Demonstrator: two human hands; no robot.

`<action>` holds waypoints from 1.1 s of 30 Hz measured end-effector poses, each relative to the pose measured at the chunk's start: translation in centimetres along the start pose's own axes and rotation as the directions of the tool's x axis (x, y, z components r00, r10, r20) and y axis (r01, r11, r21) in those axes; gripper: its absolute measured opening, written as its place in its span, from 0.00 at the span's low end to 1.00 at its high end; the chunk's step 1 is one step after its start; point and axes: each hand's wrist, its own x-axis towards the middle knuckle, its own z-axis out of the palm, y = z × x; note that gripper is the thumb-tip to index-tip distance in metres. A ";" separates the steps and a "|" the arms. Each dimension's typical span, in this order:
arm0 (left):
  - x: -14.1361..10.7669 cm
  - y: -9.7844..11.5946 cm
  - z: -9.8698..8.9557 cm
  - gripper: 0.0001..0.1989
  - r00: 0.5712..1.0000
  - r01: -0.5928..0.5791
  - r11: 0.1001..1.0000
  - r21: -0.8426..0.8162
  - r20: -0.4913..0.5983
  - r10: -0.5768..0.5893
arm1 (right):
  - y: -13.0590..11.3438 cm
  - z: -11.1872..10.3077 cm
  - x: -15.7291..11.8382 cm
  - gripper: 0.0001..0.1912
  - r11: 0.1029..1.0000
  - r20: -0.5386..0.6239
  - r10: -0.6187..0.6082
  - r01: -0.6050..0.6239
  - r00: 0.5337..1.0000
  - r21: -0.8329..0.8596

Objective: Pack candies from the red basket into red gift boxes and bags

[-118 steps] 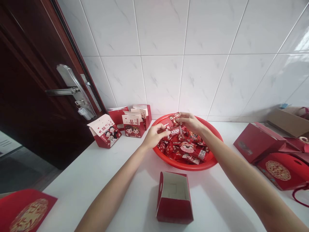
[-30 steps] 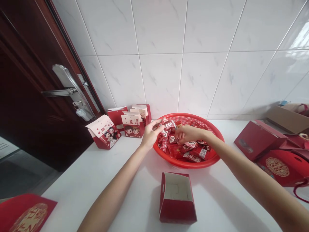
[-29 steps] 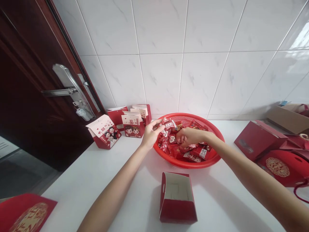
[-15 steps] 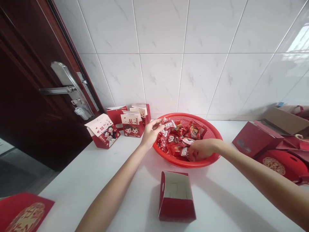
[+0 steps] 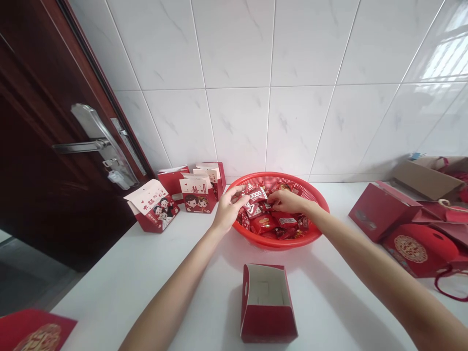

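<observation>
Since half a second ago, the right hand has moved from the near side of the basket to its middle, closer to the left hand. The left still pinches a few packets between thumb and fingers at the basket's left side; how many is unclear. The right is half curled, fingertips down among the sweets; whether it grips one, I cannot tell.

Picking by fingertip from the top of the pile should work best, with the left pinch kept firm but light, since the slick wrappers could slip.

The basket's raised rim calls for lifting clear before moving sideways. The open box stands just in front, mouth up, with bare table either side. Upright small boxes crowd the left elbow room less than the wall limits reaching beyond.
</observation>
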 end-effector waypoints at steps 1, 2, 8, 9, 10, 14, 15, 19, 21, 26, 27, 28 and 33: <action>0.0 0.0 0.0 0.21 1.000 -0.001 1.000 0.004 -0.005 0.001 | 0.1 -0.1 -0.1 0.14 1.000 -0.052 0.030 -0.029 0.998 0.009; 0.1 -0.1 0.0 0.21 1.000 -0.004 1.000 0.008 -0.013 0.004 | 0.2 -0.3 -0.2 0.14 0.998 -0.107 0.065 -0.064 0.992 0.018; 0.1 -0.1 -0.1 0.22 1.000 -0.015 1.000 0.003 -0.011 0.015 | 0.9 -0.7 -0.6 0.19 0.959 -0.333 0.282 -0.276 0.900 0.065; 0.1 -0.1 0.0 0.22 1.000 -0.010 1.000 0.000 -0.012 0.010 | 1.1 -0.6 -0.6 0.20 0.951 -0.340 0.306 -0.302 0.889 0.066; 0.1 0.0 0.0 0.22 1.000 -0.007 1.000 -0.002 -0.015 0.007 | 1.3 -0.6 -0.6 0.20 0.943 -0.341 0.328 -0.327 0.881 0.063; -0.1 0.3 0.2 0.21 0.999 -0.001 1.000 -0.026 -0.040 0.000 | 1.8 -0.3 -0.7 0.19 0.919 -0.287 0.380 -0.393 0.879 0.014; -0.1 0.4 0.3 0.21 0.999 0.004 0.999 -0.035 -0.047 -0.006 | 1.9 -0.3 -0.7 0.18 0.917 -0.262 0.383 -0.398 0.886 -0.006; 0.0 0.4 0.4 0.20 0.998 0.003 0.997 -0.080 -0.069 -0.009 | 1.9 -0.2 -0.6 0.10 0.919 -0.190 0.367 -0.387 0.911 -0.082; 0.1 0.3 0.3 0.20 0.996 0.014 0.991 -0.131 -0.086 -0.025 | 2.0 -0.2 -0.6 0.07 0.921 -0.172 0.355 -0.375 0.919 -0.106; 0.4 0.5 0.3 0.22 0.990 0.058 0.960 -0.273 -0.110 -0.091 | 2.2 -0.1 -0.5 0.05 0.934 -0.152 0.313 -0.333 0.937 -0.127; 0.4 0.5 0.3 0.21 0.989 0.059 0.956 -0.288 -0.113 -0.095 | 2.2 -0.1 -0.4 0.05 0.938 -0.155 0.303 -0.323 0.940 -0.127; 0.4 0.6 0.3 0.21 0.989 0.060 0.953 -0.297 -0.114 -0.098 | 2.2 0.0 -0.3 0.05 0.941 -0.159 0.294 -0.315 0.942 -0.124; 0.2 0.7 0.4 0.20 0.991 0.064 0.953 -0.297 -0.096 -0.096 | 1.8 0.1 -0.3 0.04 0.966 -0.156 0.249 -0.257 0.956 -0.036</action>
